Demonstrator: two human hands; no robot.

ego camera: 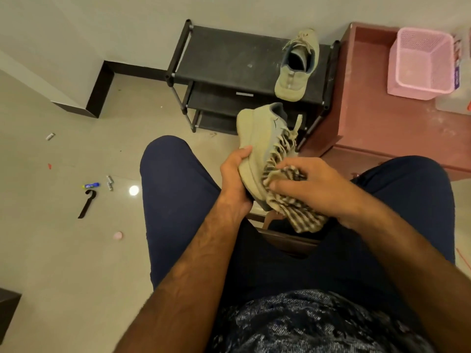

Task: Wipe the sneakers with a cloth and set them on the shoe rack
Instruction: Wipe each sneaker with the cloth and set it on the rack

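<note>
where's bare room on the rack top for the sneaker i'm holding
The top shelf of the shoe rack is bare from its left posts across to the placed sneaker, which fills the right end beside the red cabinet. The held sneaker should fit left of it. Lower shelves are only partly visible.

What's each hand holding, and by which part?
Left hand grips the sneaker by its sole edge near the forefoot. Right hand holds the striped cloth bunched, pressed on the upper by the laces.

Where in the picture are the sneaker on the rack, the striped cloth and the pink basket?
Sneaker on the rack (289,85), head view, heel.
Striped cloth (305,217), head view, hanging end.
Pink basket (407,90), head view, side wall.
</note>
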